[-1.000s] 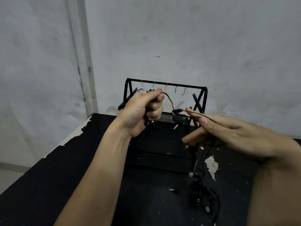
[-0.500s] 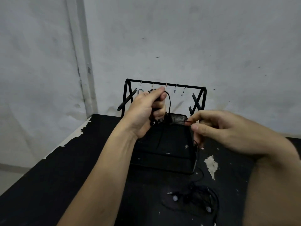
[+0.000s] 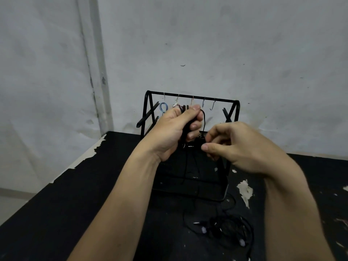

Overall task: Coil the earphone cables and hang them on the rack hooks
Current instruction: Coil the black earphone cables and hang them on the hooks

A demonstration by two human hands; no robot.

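No text, label, brand, number or sign is showing legibly anywhere in the view.
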